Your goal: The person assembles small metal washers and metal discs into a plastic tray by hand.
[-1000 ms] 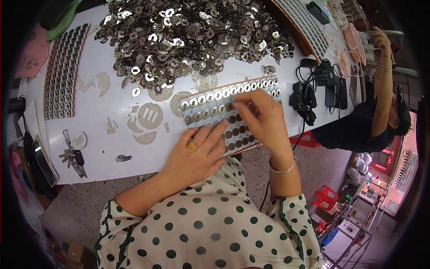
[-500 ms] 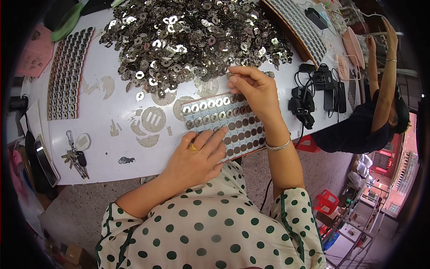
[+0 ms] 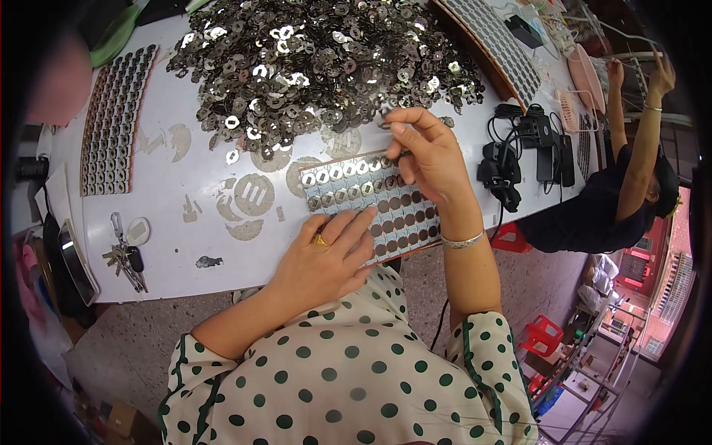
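Observation:
A flat board [image 3: 374, 204] with rows of round recesses lies at the table's near edge. Bright metal pieces sit along its far rows at left; the nearer and right-hand rows show dark discs. My left hand [image 3: 330, 248] rests across its near left part, fingers lying on the surface, a ring on one of them. Above the board's far right corner is my right hand [image 3: 430, 156], thumb and forefinger closed on a small metal piece [image 3: 385, 113], slightly blurred. Just beyond spreads a large heap of small metal rings [image 3: 319, 67] with cut-out centres.
At the left stands a filled board [image 3: 117, 122]; another long board [image 3: 493, 48] lies far right. Keys [image 3: 127, 259] and a phone [image 3: 76, 259] lie near left. Black cables and adapters [image 3: 512, 156] sit right. A co-worker [image 3: 593, 200] with raised arms is beyond them.
My right hand has turned and its fingertips have shifted slightly right by the heap's edge. The left hand stays on the board. The co-worker's hand has moved right.

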Action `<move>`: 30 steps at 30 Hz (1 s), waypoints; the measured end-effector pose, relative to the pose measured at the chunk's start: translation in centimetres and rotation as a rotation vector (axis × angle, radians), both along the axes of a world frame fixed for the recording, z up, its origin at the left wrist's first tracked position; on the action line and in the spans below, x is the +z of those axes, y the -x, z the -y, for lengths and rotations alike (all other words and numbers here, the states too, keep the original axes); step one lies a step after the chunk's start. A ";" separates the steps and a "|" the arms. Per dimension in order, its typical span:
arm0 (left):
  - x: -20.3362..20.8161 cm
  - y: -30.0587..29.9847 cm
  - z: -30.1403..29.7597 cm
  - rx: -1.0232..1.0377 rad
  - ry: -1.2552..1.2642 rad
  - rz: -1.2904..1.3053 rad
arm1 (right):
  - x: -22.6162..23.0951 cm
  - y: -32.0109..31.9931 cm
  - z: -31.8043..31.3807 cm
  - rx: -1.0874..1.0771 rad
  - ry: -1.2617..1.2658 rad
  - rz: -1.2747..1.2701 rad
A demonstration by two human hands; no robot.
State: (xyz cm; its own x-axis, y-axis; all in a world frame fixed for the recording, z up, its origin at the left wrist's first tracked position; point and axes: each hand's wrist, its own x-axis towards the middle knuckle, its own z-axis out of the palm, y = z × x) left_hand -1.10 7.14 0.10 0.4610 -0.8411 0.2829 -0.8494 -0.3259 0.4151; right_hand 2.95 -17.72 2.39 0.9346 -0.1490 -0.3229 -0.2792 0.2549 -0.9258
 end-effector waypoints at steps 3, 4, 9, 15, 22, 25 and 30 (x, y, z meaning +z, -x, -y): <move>0.0 0.0 0.1 -0.018 0.006 -0.006 | 0.1 0.8 0.3 0.035 -0.226 0.008; -0.1 0.0 0.1 -0.011 0.011 0.001 | 0.3 1.1 0.0 0.033 -0.347 0.061; 0.2 -0.1 0.2 -0.003 0.004 0.027 | 0.6 2.6 -0.9 -0.001 -0.146 -0.017; -0.4 -0.1 0.1 0.003 -0.002 0.037 | 1.4 5.6 -1.2 0.133 0.203 -0.165; -0.3 0.1 0.3 -0.004 -0.004 0.047 | 0.8 7.8 -1.9 0.260 0.635 -0.081; -0.3 0.2 0.4 0.004 -0.015 0.057 | 0.5 7.8 -2.2 0.252 0.682 -0.005; -0.2 0.2 0.5 0.006 -0.023 0.056 | 0.5 7.9 -2.4 0.248 0.728 0.027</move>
